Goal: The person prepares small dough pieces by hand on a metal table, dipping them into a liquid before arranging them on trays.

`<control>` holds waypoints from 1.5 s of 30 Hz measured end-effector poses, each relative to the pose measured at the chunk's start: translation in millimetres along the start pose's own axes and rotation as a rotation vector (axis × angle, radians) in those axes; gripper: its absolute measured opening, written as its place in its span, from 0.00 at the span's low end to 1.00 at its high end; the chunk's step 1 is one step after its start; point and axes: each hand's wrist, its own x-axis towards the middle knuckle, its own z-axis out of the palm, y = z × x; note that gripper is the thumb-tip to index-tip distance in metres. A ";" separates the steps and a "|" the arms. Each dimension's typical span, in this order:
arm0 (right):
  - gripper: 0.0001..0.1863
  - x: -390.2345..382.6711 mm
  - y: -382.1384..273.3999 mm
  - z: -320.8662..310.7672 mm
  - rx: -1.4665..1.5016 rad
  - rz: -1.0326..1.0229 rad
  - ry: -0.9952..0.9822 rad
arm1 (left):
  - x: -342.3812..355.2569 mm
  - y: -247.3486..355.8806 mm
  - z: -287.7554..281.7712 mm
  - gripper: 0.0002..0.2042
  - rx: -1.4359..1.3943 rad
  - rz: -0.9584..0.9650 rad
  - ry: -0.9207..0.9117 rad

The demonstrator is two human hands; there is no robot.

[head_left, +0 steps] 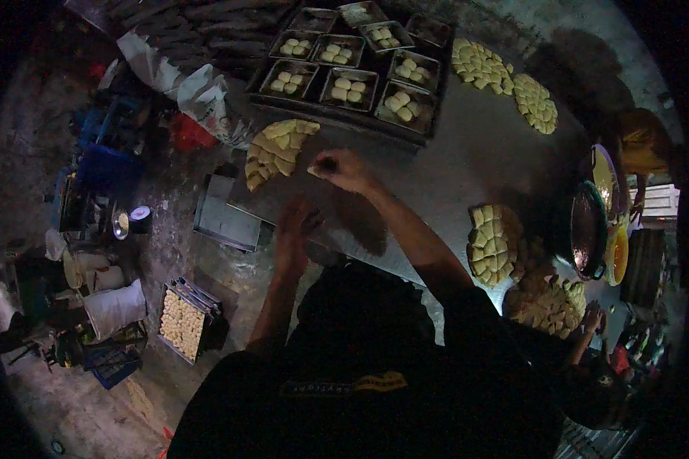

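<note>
A cut round of pale dough, scored into pieces, lies on the table just beyond my hands. My right hand is above the table to the right of that dough, its fingers curled closed. A small pale edge shows at its fingertips, too little to name. Lower and to the left, my left hand hovers over the table's near edge, dark and smeared, so its finger pose is unclear. Beyond the dough stands a dark tray of metal baking tins; several tins hold pale dough balls set in clusters.
More cut dough rounds lie at the table's far right and near right. Big basins stand at the right, near another person's hand. On the floor at left sits a tray of small dough balls.
</note>
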 end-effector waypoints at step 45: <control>0.12 -516.9 -117.2 -259.5 0.318 0.243 0.572 | -172.8 -167.2 389.4 0.44 0.281 0.350 -0.977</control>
